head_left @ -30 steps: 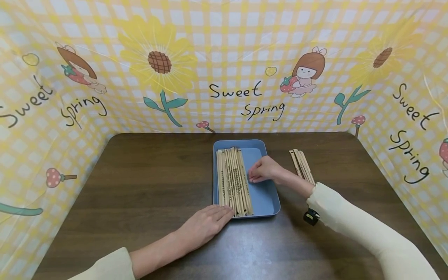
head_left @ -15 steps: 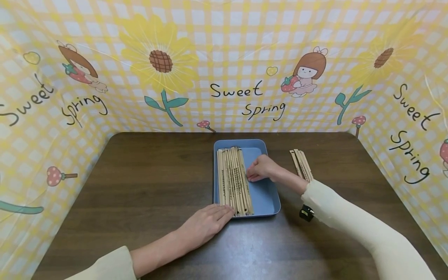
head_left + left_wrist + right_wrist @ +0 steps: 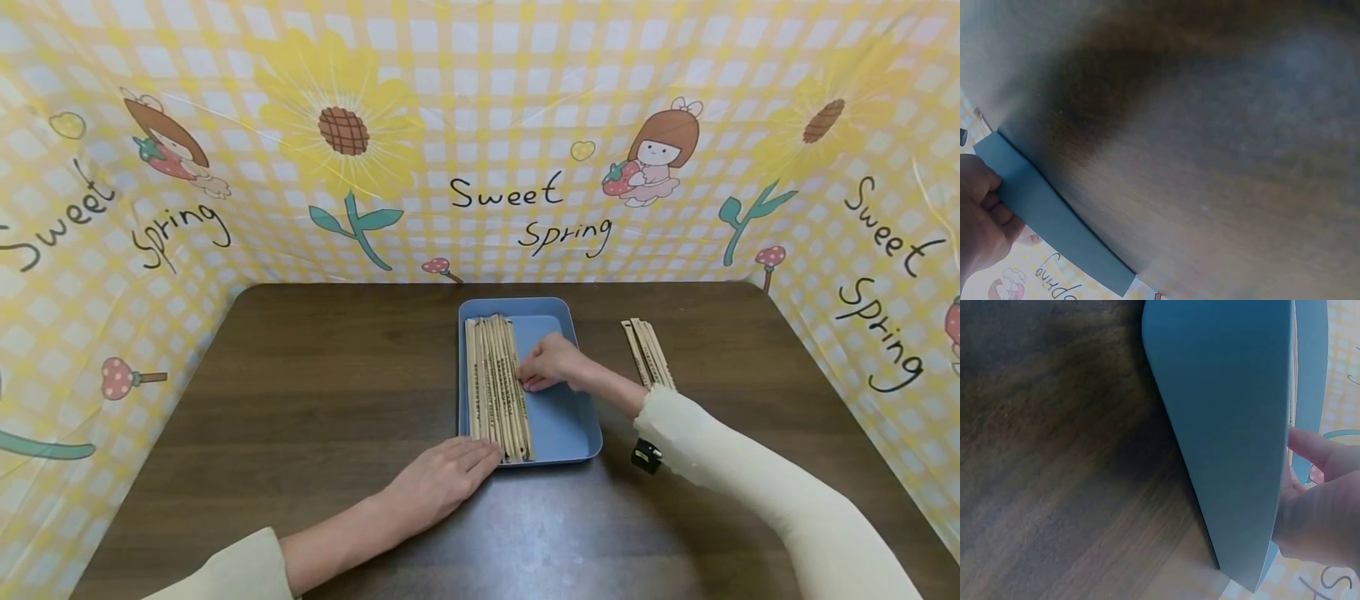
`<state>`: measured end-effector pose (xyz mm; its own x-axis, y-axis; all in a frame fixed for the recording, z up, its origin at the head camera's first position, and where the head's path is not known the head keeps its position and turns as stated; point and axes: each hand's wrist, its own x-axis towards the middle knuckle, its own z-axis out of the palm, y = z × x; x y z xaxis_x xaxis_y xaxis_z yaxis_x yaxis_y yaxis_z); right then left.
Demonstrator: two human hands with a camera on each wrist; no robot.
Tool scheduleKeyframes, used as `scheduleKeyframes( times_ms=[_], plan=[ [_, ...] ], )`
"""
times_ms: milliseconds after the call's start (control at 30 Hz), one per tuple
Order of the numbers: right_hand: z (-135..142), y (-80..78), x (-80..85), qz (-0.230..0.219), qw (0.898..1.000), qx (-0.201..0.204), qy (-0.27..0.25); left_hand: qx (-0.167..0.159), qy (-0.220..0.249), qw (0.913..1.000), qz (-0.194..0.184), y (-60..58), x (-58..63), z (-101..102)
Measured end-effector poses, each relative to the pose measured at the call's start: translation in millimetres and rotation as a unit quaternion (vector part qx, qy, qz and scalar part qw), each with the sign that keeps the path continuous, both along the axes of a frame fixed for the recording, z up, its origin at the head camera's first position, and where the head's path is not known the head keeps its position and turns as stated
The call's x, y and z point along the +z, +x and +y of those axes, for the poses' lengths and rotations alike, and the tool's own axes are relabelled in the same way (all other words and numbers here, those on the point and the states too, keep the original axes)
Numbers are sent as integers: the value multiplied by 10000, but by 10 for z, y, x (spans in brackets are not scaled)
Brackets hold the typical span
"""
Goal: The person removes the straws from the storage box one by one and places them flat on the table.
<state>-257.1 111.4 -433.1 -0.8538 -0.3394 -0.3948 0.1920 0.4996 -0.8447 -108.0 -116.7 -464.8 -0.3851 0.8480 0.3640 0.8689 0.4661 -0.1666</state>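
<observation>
A blue tray (image 3: 577, 421) holds a row of thin, paper-wrapped sticks (image 3: 497, 383) with dark printing, lying lengthwise along its left side. My left hand (image 3: 444, 475) grips the tray's front left corner, its fingers over the rim near the sticks' ends. In the left wrist view, bent fingers meet the tray's wall (image 3: 1054, 212). My right hand (image 3: 551, 364) reaches inside the tray, bent fingertips against the row's right edge. Whether they pinch a stick is hidden. The right wrist view has that hand (image 3: 1322, 494) partly behind the tray's outer wall (image 3: 1229, 425).
Right of the tray, more wrapped sticks (image 3: 647, 346) lie on the brown wooden table (image 3: 337, 375), partly covered by the right forearm. A yellow checked cloth (image 3: 480, 108) stands around the table's back and sides. A small black device (image 3: 647, 457) hangs at the right wrist.
My right hand has shifted a little to the left, and the right edge of the stick row has moved left with it. The left hand stays on the tray corner.
</observation>
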Motion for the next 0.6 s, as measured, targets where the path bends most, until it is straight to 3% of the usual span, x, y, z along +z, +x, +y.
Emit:
scheduleKeyframes(
  times_ms=[600],
  plan=[
    [-69, -18, -22, 493, 9961, 132, 717, 10, 46, 10000, -14, 1, -4, 9]
  ],
)
